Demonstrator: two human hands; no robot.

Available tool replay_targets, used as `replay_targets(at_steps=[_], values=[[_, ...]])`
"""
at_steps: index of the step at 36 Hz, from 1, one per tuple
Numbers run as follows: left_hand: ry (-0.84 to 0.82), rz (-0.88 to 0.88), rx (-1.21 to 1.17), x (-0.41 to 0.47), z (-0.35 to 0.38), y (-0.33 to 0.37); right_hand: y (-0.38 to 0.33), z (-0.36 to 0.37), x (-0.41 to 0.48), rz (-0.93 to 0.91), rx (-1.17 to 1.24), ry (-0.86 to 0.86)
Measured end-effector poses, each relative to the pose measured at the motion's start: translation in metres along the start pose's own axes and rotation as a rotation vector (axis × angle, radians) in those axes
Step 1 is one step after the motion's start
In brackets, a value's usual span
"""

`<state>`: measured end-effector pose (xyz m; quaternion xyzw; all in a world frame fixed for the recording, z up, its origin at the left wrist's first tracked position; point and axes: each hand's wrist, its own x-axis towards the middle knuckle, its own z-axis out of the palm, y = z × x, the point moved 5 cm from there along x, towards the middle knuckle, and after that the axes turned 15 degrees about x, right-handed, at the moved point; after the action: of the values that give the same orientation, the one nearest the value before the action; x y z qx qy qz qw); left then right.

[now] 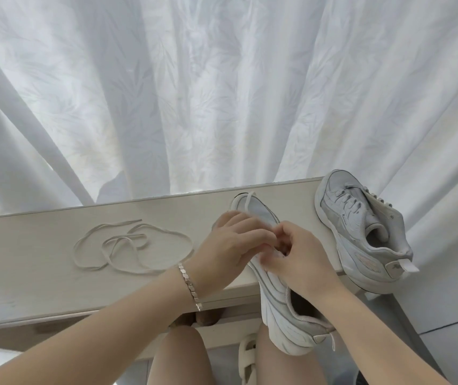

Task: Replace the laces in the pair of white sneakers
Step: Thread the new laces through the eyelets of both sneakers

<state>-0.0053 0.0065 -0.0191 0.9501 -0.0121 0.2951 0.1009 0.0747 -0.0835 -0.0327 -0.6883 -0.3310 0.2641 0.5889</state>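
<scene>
On the pale table [55, 273], the left hand [230, 240] and right hand [297, 257] both pinch the lace [248, 202] of the near sneaker [275, 301], apparently threading it; the next eyelet needs careful aim.

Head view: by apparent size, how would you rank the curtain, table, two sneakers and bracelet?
1. curtain
2. table
3. near sneaker and far sneaker, about alike; nearness makes ranking unsure
4. bracelet
</scene>
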Motion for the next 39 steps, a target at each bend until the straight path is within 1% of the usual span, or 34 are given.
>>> replay_targets(at_steps=[1, 2, 5, 7, 9, 11, 13, 14, 16, 17, 19, 20, 21, 22, 23, 24, 27, 28, 29, 30, 33, 35, 39], values=[[0.004, -0.051, -0.054, 0.002, -0.003, 0.004, 0.000, 0.002, 0.001, 0.003, -0.013, 0.010], [0.013, -0.145, -0.155, 0.004, -0.009, 0.006, 0.001, 0.004, 0.002, 0.009, -0.020, 0.021], [0.105, -0.488, -0.536, 0.006, -0.029, 0.005, 0.005, 0.007, 0.003, 0.028, -0.006, 0.057], [0.175, -0.679, -0.732, 0.005, -0.045, 0.001, 0.006, 0.005, 0.003, 0.025, -0.004, 0.071], [0.156, -0.848, -0.905, 0.000, -0.055, -0.010, 0.005, 0.003, 0.002, 0.016, 0.009, 0.075], [0.006, -1.010, -1.019, -0.015, -0.053, -0.025, 0.005, 0.002, 0.000, 0.012, 0.018, 0.070], [-0.218, -1.140, -1.041, -0.039, -0.042, -0.035, 0.005, 0.004, 0.000, 0.008, 0.011, 0.074], [-0.332, -1.173, -1.059, -0.051, -0.036, -0.036, 0.005, 0.005, 0.000, 0.006, 0.003, 0.080], [-0.565, -1.178, -1.084, -0.071, -0.023, -0.035, 0.005, 0.008, 0.002, 0.003, -0.020, 0.092], [-0.704, -1.152, -1.037, -0.079, -0.019, -0.034, 0.004, 0.009, 0.004, 0.003, -0.028, 0.096], [-1.011, -1.048, -0.779, -0.092, -0.015, -0.037, 0.004, 0.010, 0.006, -0.002, -0.044, 0.103], [-1.127, -1.000, -0.618, -0.097, -0.015, -0.041, 0.003, 0.010, 0.007, -0.006, -0.054, 0.109], [-1.170, -0.984, -0.476, -0.099, -0.015, -0.047, 0.003, 0.010, 0.007, -0.010, -0.065, 0.113], [-1.141, -0.996, -0.370, -0.098, -0.015, -0.054, 0.003, 0.010, 0.006, -0.014, -0.076, 0.117], [-1.052, -1.011, -0.304, -0.094, -0.016, -0.061, 0.003, 0.010, 0.006, -0.017, -0.088, 0.121], [-0.923, -1.022, -0.278, -0.085, -0.017, -0.066, 0.002, 0.010, 0.005, -0.020, -0.100, 0.126], [-0.501, -1.029, -0.341, -0.052, -0.019, -0.069, 0.002, 0.010, 0.005, -0.022, -0.132, 0.131], [-0.402, -1.018, -0.367, -0.041, -0.018, -0.067, 0.001, 0.011, 0.005, -0.021, -0.142, 0.129], [-0.347, -0.992, -0.371, -0.031, -0.016, -0.063, 0.000, 0.011, 0.006, -0.021, -0.152, 0.127], [-0.329, -0.952, -0.353, -0.023, -0.013, -0.059, 0.000, 0.011, 0.006, -0.021, -0.161, 0.124], [-0.362, -0.862, -0.268, -0.008, 0.002, -0.048, -0.002, 0.011, 0.006, -0.012, -0.180, 0.117], [-0.356, -0.863, -0.241, -0.003, 0.006, -0.046, -0.002, 0.010, 0.006, -0.013, -0.193, 0.117], [-0.372, -0.869, -0.270, 0.000, 0.007, -0.044, -0.002, 0.010, 0.005, -0.018, -0.209, 0.114]])
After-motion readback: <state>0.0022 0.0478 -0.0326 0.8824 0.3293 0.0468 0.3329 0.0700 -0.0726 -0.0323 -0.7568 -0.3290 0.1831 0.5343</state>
